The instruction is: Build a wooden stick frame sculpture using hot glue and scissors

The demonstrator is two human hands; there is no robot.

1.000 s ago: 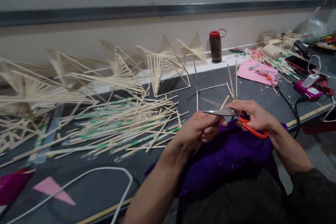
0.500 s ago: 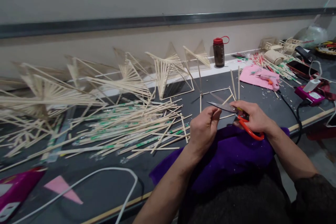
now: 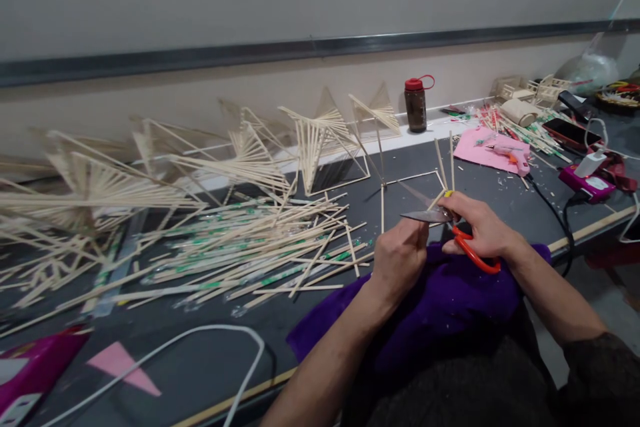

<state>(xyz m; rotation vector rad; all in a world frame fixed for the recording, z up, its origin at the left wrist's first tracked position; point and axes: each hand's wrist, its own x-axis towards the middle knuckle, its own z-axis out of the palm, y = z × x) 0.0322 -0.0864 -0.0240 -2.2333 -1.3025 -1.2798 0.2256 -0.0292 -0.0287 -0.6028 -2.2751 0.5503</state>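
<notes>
My right hand (image 3: 477, 223) is wrapped round a pair of scissors (image 3: 467, 247) with orange-red handles. The blades point left and stand apart. My left hand (image 3: 403, 250) is closed in a pinch just below the lower blade; whatever lies between its fingers is hidden. Under both hands a purple cloth (image 3: 450, 300) covers my lap and the table edge. Just beyond the hands, a square frame of thin wooden sticks (image 3: 413, 177) lies on the dark table, with a few sticks rising from its right corner.
Many loose sticks (image 3: 270, 240), some in plastic wrappers, spread left of my hands. Twisted stick structures (image 3: 320, 133) line the wall. A brown bottle (image 3: 415, 107) stands at the back. Rightward are a glue gun (image 3: 513, 153) on pink material, a magenta device (image 3: 587, 183) and cables.
My left hand has shifted slightly right and down, closer in under the scissors. The scissors stay in my right hand, their blades a little lower. The camera view has tilted up slightly.
</notes>
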